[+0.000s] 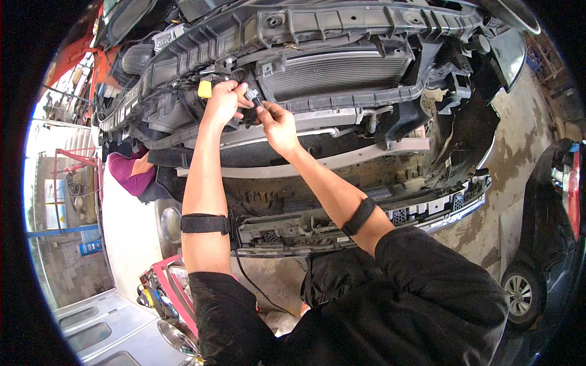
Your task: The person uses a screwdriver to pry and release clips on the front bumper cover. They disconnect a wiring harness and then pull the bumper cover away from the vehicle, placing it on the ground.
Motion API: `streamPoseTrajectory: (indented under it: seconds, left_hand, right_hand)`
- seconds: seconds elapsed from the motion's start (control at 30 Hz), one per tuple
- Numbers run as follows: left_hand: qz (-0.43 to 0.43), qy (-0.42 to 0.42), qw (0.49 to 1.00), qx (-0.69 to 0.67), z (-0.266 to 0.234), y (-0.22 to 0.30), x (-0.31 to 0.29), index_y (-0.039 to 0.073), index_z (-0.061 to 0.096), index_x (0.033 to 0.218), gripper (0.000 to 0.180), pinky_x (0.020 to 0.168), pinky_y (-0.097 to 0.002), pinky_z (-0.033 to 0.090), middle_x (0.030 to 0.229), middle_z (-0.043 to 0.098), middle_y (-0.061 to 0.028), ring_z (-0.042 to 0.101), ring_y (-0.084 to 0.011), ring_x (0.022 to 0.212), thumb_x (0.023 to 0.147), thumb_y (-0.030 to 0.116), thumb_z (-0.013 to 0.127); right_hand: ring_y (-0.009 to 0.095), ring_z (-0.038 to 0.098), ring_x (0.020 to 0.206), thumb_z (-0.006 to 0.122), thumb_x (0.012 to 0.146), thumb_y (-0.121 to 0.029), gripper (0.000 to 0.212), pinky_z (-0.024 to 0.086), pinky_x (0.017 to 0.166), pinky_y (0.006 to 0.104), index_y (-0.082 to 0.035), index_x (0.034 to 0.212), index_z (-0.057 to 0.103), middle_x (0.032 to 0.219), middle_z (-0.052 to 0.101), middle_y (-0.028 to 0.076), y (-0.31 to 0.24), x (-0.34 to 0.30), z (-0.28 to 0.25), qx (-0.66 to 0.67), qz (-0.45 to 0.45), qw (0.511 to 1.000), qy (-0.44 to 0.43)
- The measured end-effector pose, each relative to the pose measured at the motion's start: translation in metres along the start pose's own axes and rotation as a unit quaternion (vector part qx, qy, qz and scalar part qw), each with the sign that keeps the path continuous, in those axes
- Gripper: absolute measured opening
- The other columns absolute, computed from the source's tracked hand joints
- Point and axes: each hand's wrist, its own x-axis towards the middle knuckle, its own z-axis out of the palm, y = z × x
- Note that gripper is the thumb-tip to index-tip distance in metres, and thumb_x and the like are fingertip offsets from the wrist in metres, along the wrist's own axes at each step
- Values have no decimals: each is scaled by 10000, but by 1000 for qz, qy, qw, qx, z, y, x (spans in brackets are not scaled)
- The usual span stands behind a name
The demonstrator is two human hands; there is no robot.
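At the front of a car with its bumper off, both my hands meet just left of the radiator (339,72). Thumb and fingers of my right hand (279,127) pinch a small grey and black electrical connector (253,96). Beside it, the fingers of my left hand (224,104) are curled closed next to a thin black wire; what they hold is hidden. A bright yellow piece (204,89) sits just left of my left hand. Above both hands runs the ribbed black front support panel (274,23).
A pale crossbar (342,160) spans the space below my hands. The detached bumper (293,229) lies lower, in front of me. At left, another person's purple sleeve (129,174) and forearm reach into the car. A dark car (540,244) stands at right.
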Motion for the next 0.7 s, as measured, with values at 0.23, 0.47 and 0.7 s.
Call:
streamPoseTrajectory:
  seconds: [0.23, 0.47, 0.7]
  left_hand:
    - [12, -8, 1000, 6, -2, -4, 4, 55, 584, 868, 278, 498, -310, 508, 733, 653, -64, 680, -193, 732, 961, 311, 526]
    - [35, 30, 999, -3, 1, -6, 1, 4, 620, 879, 263, 438, -266, 491, 780, 687, -94, 685, -176, 715, 935, 259, 586]
    - [38, 20, 999, -14, 0, -6, 1, -1, 638, 897, 250, 428, -250, 485, 794, 697, -95, 696, -177, 748, 920, 246, 611]
  right_hand:
    - [114, 504, 539, 573, 916, -187, 274, 413, 510, 302, 49, 1048, 616, 601, 573, 81, -3, 1, 5, -126, -89, 987, 36]
    - [212, 575, 551, 531, 929, -170, 227, 443, 540, 345, 40, 971, 605, 617, 591, 136, -10, 4, 9, -241, -150, 958, 48]
    - [313, 619, 589, 491, 933, -156, 233, 463, 563, 393, 54, 911, 588, 632, 598, 187, -10, 5, 21, -292, -166, 937, 98]
